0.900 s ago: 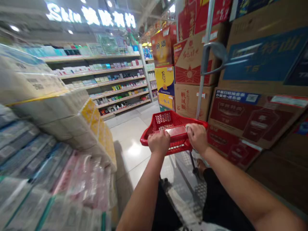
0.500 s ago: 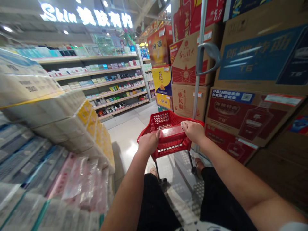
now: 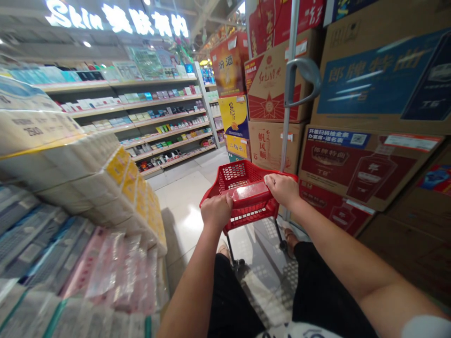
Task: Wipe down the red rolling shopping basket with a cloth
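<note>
A red plastic shopping cart [image 3: 252,216] with perforated basket walls stands upright on the floor in front of me. My left hand [image 3: 216,211] is wrapped round the left end of its red handle [image 3: 248,192]. Round the right end of the same handle closes my right hand [image 3: 282,188]. Between the two hands a shiny clear strip lies along the handle. The visible part of the basket inside shows only red mesh. Dark legs with small wheels reach the floor near my feet.
Stacked cartons [image 3: 369,164] rise close on the right, beside a metal post with a grey curved handle [image 3: 303,82]. Wrapped packs [image 3: 116,178] are piled on the left. Ahead, shelves [image 3: 165,126] hold many small boxes and bottles. Pale tiled floor [image 3: 183,197] runs between.
The view has shifted slightly, and the left pile and shelves now sit a little further left in the picture. Both hands keep their hold on the cart handle.
</note>
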`<state>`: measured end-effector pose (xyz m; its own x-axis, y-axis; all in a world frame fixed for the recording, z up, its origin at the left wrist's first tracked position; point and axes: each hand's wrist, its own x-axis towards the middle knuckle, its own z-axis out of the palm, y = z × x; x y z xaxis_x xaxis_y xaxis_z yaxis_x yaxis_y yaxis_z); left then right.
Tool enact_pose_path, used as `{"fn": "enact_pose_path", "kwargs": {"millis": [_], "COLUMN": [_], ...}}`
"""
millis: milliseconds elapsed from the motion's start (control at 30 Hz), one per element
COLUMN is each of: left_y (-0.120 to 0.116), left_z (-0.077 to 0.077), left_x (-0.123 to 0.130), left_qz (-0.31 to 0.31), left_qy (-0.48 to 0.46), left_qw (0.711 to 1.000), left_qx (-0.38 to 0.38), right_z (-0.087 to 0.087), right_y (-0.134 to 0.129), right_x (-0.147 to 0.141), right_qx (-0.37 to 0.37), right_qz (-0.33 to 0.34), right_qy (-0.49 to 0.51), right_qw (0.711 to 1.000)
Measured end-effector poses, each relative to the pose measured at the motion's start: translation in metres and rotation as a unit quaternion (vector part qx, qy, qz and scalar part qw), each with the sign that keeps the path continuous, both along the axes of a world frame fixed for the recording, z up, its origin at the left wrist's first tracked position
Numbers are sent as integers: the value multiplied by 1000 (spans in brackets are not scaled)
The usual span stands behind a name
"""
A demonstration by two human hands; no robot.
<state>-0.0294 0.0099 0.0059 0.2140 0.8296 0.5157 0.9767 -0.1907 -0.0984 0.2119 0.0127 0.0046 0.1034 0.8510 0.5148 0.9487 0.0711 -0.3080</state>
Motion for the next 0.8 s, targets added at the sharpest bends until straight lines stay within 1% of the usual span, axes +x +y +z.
{"fn": "enact_pose_path", "kwargs": {"millis": [67,100,133,167,200,267,300,333,367,400,433,467,533,567,600,633,667,733,767,800], "left_y": [0,-1,-1,-1,-2,-2,-2,-2,-3,-3,-4,-5,-7,-8,-9,-9,-10,-10,-10,-9], "left_z": [-4,-5,-6,-6,-5,-3,-2,-1,0,0,0,-1,-3,-4,-5,-6,-6,-5,-4,-4], "left_x": [0,-1,-1,-2,-1,1,2,3,4,5,4,4,1,-1,-2,-4,-5,-5,-4,-2], "left_qz": [6,8,10,12,13,13,11,10,8,7,6,6,9,11,13,17,19,18,14,9], "left_qy": [-7,-10,-13,-15,-17,-20,-20,-20,-20,-19,-19,-19,-20,-20,-20,-19,-19,-20,-21,-22], "left_qw": [1000,1000,1000,1000,1000,1000,1000,1000,1000,1000,1000,1000,1000,1000,1000,1000,1000,1000,1000,1000], "left_qx": [15,19,21,20,17,7,2,-2,-3,-3,-1,3,10,12,14,14,14,11,8,5], "right_z": [-19,-25,-26,-24,-17,1,10,16,18,16,10,2,-17,-23,-25,-23,-18,1,10,17], "right_y": [-14,-20,-24,-25,-23,-12,-5,0,4,5,2,-2,-16,-22,-26,-27,-25,-14,-6,1], "right_x": [-2,-3,-3,-3,-2,0,1,2,2,1,-1,-3,-7,-8,-8,-8,-8,-5,-3,-2], "right_qx": [121,159,172,157,120,11,-38,-72,-85,-75,-43,5,110,146,158,143,104,-16,-74,-116], "right_qz": [36,51,58,57,49,25,12,-1,-12,-17,-18,-13,17,33,44,50,48,24,9,-3], "right_qy": [17,20,18,11,1,-20,-23,-22,-18,-14,-9,-3,9,13,13,9,2,-15,-20,-24], "right_qw": [992,986,983,986,992,999,999,997,996,997,999,1000,994,989,986,988,993,999,997,993]}}
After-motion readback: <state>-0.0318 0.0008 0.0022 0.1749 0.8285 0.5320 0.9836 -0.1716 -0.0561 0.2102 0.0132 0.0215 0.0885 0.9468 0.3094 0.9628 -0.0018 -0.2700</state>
